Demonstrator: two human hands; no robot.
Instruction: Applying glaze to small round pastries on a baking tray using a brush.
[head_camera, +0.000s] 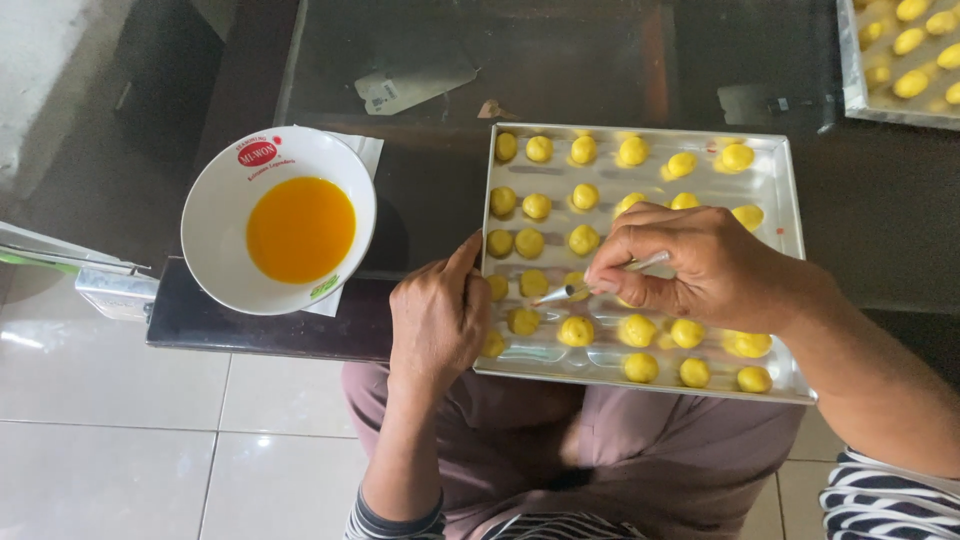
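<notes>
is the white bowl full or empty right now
Partly filled: the white bowl stands upright with an orange-yellow liquid pooled in its bottom, well below the rim.
</notes>
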